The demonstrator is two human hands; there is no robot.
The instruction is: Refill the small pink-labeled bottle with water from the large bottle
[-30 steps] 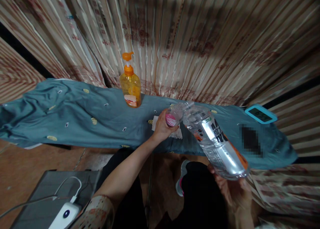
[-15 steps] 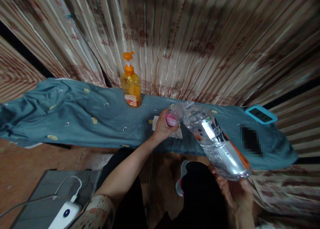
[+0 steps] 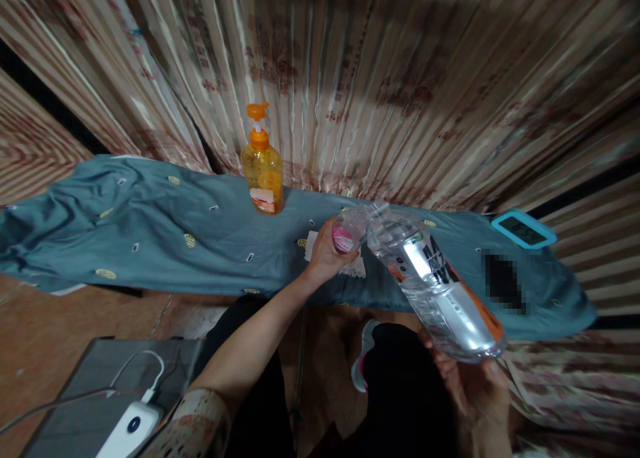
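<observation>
A pleated curtain [image 3: 310, 65] with reddish prints is hanging behind a long, narrow surface, which a teal cloth [image 3: 150, 235] with small yellow motifs is covering; the cloth is lying wrinkled at the left end. Near the middle, the left hand [image 3: 325, 255] is grasping a small clear bottle [image 3: 344, 237] with a pink label, its fingers wrapping around the side; this bottle is leaning to the right, above a white tissue [image 3: 356, 269] that is lying on the cloth. The right hand [image 3: 470, 381] is cupping the base of a large clear bottle [image 3: 445, 291] with a silver and orange label, fingers gripping it from below; the large bottle is slanting up to the left, its neck meeting the top of the small one; whether any liquid is running between them, I cannot tell. An orange pump bottle [image 3: 265, 181] is standing upright toward the back, left of both hands; a blue-framed clock [image 3: 524, 230] is resting at the right end, near a dark, pixelated patch. At lower left, a white power bank [image 3: 131, 428] is lying on a grey stool [image 3: 75, 378], a cable [image 3: 150, 355] looping from its end.
</observation>
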